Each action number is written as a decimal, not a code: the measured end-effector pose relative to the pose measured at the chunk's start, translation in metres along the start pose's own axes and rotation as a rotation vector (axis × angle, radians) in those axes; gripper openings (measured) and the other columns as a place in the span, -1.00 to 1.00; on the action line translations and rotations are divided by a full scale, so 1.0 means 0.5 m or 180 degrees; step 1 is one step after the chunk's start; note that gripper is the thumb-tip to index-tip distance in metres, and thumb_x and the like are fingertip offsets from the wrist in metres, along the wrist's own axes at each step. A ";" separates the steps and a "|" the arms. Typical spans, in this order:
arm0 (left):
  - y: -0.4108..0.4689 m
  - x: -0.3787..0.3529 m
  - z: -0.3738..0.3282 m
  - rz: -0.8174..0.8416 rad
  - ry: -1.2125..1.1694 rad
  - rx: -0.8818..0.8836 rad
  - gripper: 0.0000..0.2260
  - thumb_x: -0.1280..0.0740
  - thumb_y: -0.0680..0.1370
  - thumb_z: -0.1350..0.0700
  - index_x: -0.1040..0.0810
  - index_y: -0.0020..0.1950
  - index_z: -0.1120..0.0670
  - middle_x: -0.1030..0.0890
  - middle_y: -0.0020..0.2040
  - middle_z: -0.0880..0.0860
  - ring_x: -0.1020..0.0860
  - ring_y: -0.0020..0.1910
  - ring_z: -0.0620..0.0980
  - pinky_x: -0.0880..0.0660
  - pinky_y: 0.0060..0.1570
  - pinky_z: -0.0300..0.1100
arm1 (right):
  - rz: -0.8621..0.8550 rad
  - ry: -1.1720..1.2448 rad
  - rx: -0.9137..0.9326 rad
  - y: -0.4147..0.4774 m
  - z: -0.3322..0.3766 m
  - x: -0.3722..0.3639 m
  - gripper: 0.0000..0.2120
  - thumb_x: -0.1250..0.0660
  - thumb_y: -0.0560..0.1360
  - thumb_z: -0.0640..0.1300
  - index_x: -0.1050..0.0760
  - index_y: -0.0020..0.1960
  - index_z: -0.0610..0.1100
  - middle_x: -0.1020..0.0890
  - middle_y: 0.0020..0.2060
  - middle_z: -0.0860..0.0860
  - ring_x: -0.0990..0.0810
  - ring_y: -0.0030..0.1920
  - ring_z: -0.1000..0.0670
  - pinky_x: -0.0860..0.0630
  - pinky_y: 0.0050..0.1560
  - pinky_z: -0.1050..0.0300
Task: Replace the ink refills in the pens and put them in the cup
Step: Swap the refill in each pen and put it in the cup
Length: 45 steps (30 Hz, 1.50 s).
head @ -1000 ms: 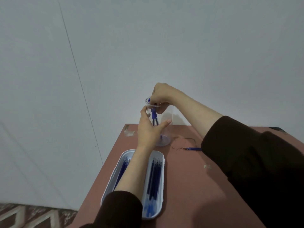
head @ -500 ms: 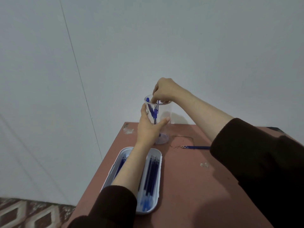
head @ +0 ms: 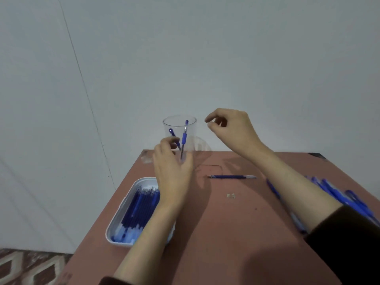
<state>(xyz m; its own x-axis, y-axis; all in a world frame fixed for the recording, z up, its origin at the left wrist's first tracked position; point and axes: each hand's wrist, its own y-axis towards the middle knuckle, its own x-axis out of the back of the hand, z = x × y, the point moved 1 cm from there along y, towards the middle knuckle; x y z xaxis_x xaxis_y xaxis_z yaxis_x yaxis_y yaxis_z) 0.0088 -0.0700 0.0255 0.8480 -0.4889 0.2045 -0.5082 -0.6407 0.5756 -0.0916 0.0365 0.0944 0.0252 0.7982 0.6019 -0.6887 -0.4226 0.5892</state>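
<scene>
On the table [head: 226, 233], two blue pens [head: 183, 138] lean in the clear cup [head: 192, 128]; left hand [head: 172, 173] curls round its lower wall; right hand [head: 232, 130], empty and slack, hangs beside the rim; release gently, lest it tip.

One view only: head-worn, wide-angle. The reddish-brown surface [head: 236, 233] is looked down on from close above its near edge; the grey wall [head: 205, 58] is faced beyond.
</scene>
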 end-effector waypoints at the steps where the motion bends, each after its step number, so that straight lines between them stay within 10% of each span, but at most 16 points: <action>1: -0.012 -0.012 -0.005 0.0223 -0.0082 0.0032 -0.76 -0.37 0.47 0.17 -0.45 0.10 0.01 -0.49 0.05 0.01 -0.46 0.05 0.01 -0.43 0.11 -0.03 | 0.0036 -0.0041 -0.0085 -0.019 -0.016 0.011 -0.86 -0.30 0.48 -0.15 -0.61 -0.10 0.03 -0.61 -0.28 0.11 -0.54 -0.24 0.08 -0.53 -0.08 0.08; 13: -0.146 -0.159 -0.038 0.1958 -0.0413 0.0274 -0.75 -0.33 0.48 0.26 -0.57 -0.14 -0.12 -0.59 -0.15 -0.07 -0.52 -0.27 -0.14 -0.42 -0.14 -0.28 | 0.1320 -0.1737 -0.1604 -0.155 -0.210 0.164 -0.92 -0.34 0.41 -0.16 -0.53 -0.24 -0.14 -0.57 -0.33 0.03 -0.53 -0.27 -0.01 -0.36 -0.35 0.18; 21: -0.149 -0.160 -0.023 0.1916 -0.0277 0.0192 -0.86 -0.33 0.51 0.24 -0.62 -0.07 0.03 -0.57 -0.21 -0.11 -0.51 -0.33 -0.18 -0.39 -0.26 -0.42 | 0.1766 -0.2334 -0.1650 -0.170 -0.209 0.170 -0.57 -0.43 0.39 0.15 -0.31 -0.36 -0.10 -0.44 -0.41 0.04 -0.42 -0.36 0.03 -0.33 -0.24 0.15; 33: -0.145 -0.161 -0.016 0.1875 -0.0372 0.0443 -0.86 -0.33 0.51 0.20 -0.62 -0.09 -0.03 -0.61 -0.31 -0.04 -0.54 -0.35 -0.11 -0.38 -0.34 -0.42 | 0.1589 -0.2273 -0.1538 -0.160 -0.170 0.171 -0.72 -0.31 0.41 -0.11 -0.29 -0.40 -0.12 -0.39 -0.48 0.04 -0.37 -0.45 0.03 -0.24 -0.40 0.18; 38: -0.132 -0.152 -0.012 0.1757 -0.0756 0.0678 -0.75 -0.33 0.52 0.26 -0.61 -0.17 -0.11 -0.62 -0.35 -0.05 -0.54 -0.41 -0.13 -0.55 -0.24 -0.17 | 0.1227 -0.1291 -0.1225 -0.129 -0.136 0.174 -0.80 -0.34 0.39 -0.13 -0.34 -0.30 -0.14 -0.52 -0.40 -0.01 -0.52 -0.37 -0.02 -0.53 -0.26 0.06; 45: -0.095 -0.105 0.019 0.1254 -0.0883 0.0543 -0.76 -0.33 0.52 0.27 -0.59 -0.01 -0.09 -0.63 -0.13 -0.05 -0.57 -0.22 -0.18 -0.52 -0.21 -0.25 | 0.1193 -0.0653 -0.0246 -0.130 -0.098 0.087 -0.75 -0.20 0.54 -0.23 -0.53 0.15 -0.06 -0.51 -0.16 0.03 -0.46 -0.16 0.03 -0.33 -0.15 0.17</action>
<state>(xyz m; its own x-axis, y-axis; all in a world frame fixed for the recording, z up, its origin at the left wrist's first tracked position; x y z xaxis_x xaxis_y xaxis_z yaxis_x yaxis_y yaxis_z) -0.0131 -0.0197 -0.0202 0.5269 -0.8368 0.1489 -0.8183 -0.4522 0.3547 -0.0813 0.1197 0.0562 -0.0989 0.4904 0.8659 -0.7296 -0.6274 0.2720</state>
